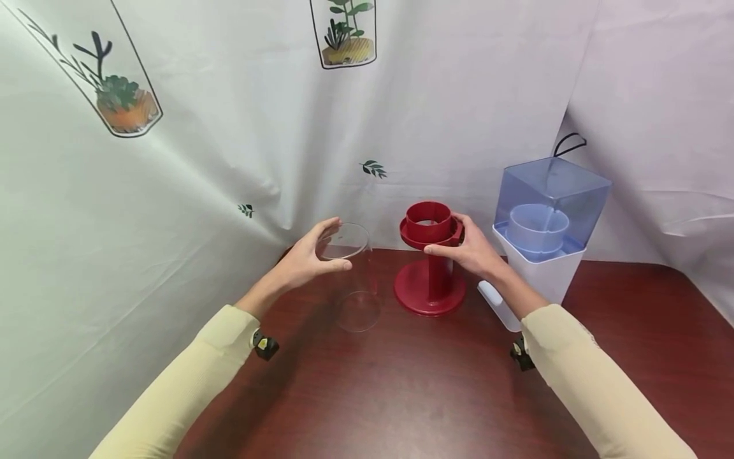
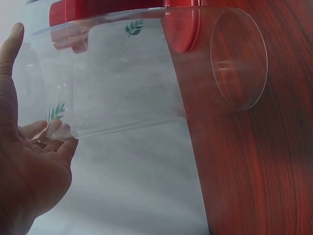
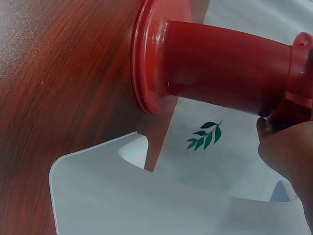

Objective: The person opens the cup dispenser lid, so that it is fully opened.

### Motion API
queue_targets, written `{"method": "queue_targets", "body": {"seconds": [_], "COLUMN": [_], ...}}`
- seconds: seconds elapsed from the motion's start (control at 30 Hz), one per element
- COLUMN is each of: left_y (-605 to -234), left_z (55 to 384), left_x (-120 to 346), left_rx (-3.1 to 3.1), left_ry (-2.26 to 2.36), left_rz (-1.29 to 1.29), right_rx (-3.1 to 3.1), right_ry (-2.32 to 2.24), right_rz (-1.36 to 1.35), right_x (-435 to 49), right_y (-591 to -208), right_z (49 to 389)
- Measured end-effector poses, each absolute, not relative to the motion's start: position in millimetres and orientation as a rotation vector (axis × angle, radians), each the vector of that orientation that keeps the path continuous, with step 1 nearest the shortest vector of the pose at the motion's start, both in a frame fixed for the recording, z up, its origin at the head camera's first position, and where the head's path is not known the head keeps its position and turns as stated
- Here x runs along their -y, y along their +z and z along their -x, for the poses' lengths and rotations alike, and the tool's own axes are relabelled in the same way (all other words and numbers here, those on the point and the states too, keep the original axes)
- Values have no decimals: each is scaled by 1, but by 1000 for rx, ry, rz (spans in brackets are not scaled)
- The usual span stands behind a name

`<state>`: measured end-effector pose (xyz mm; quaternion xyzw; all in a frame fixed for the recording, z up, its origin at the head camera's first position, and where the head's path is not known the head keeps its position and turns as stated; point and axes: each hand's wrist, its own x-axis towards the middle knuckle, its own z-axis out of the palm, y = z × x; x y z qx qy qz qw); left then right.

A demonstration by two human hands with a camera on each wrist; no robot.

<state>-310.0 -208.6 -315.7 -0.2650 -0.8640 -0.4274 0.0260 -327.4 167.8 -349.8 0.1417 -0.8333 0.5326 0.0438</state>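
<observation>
A clear, see-through cylinder (image 1: 357, 287) stands upright on the table, its open rim at the top. My left hand (image 1: 306, 256) holds it round the upper end, thumb in front and fingers behind; the left wrist view also shows the cylinder (image 2: 146, 73) beside this hand (image 2: 34, 161). Just right of it is a red stand (image 1: 441, 274) with a round base, a thick column and a ring-shaped top (image 1: 429, 220). My right hand (image 1: 473, 247) grips the ring's right side, and in the right wrist view the hand (image 3: 288, 152) meets the column's (image 3: 225, 66) upper end.
To the right stands a white container (image 1: 541, 274) with a see-through blue cover (image 1: 553, 178) and a round part inside. A white strip-like piece (image 1: 497, 306) juts from its front left. White patterned cloth (image 1: 459, 115) hangs behind the dark red wooden table (image 1: 390, 395).
</observation>
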Motion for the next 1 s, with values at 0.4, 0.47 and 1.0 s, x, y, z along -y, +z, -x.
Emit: {"method": "queue_targets", "body": {"seconds": [0.4,0.47,1.0], "left_y": [-314,-311,-277], "left_z": [307,306,303], "left_x": [206,207,198], "left_rx": [2688,2695,2528], "left_ry": [-1324,-1304,-1207], "left_rz": [795,785,813], "right_rx": [2523,2523,2549], "right_ry": [1596,1565,1369], "right_rz": [-424,-414,-372], "right_x": [-168,-168,-178], "right_y": [-350,-350,-354], "right_z": [327,324,262]}}
